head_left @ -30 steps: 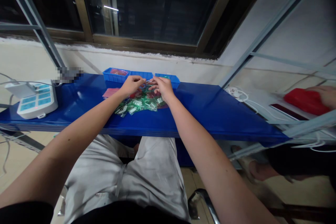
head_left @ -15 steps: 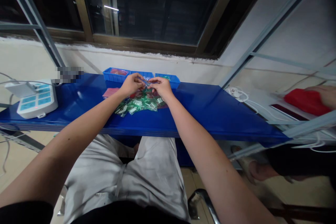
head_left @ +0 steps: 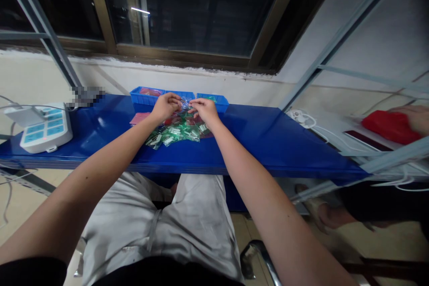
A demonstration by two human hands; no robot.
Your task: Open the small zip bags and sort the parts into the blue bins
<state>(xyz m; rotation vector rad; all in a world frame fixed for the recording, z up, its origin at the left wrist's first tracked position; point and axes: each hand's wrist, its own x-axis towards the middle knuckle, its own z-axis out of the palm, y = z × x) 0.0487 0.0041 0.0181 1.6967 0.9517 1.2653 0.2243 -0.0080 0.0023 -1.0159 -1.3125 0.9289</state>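
Note:
My left hand (head_left: 166,106) and my right hand (head_left: 206,111) face each other above the blue table. Between their fingertips is a small clear plastic bag (head_left: 185,103), pinched on both sides; its contents are too small to make out. Beneath the hands lies a heap of green-tinted plastic packets (head_left: 177,132) with white pieces showing in them. Some red items lie among the packets, partly hidden by the fingers. A pink packet stack (head_left: 140,118) rests left of the heap, partly behind my left wrist.
Three blue bins stand along the wall: the left bin (head_left: 136,97) holds pink packets, the right bin (head_left: 223,106) green ones. A white power strip (head_left: 50,132) sits at the left. Metal posts rise at both sides. A person's hand on red cloth (head_left: 389,125) is at the right.
The fingertips have drawn slightly apart, and more of the clear bag shows between them. Otherwise the view has only shifted a little.

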